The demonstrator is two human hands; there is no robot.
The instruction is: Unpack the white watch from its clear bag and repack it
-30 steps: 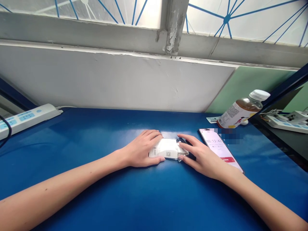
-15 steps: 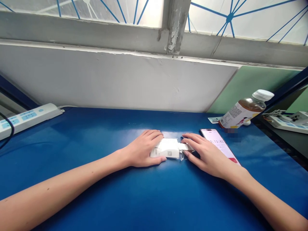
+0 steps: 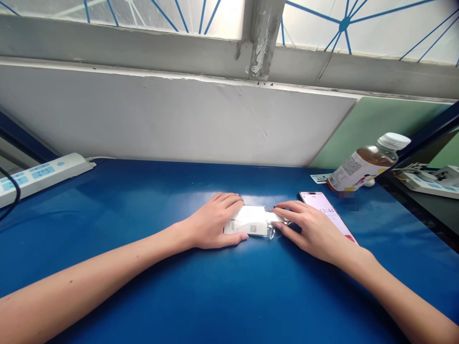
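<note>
A small white packet in clear plastic, with a printed label and codes, lies on the blue table. My left hand rests over the packet's left end, fingers curved around it and thumb along its near edge. My right hand presses its fingertips on the packet's right end, where the plastic flap lies flat. Both hands hold the packet down on the tabletop.
A phone with a lit timer screen lies just right of my right hand. Behind it a capped drink bottle leans beside a small card. A white power strip sits at far left. A white panel backs the table.
My right hand has slid left onto the packet's right end and pressed the plastic flap flat; it now covers more of the phone's lower part. The left hand has stayed put.
</note>
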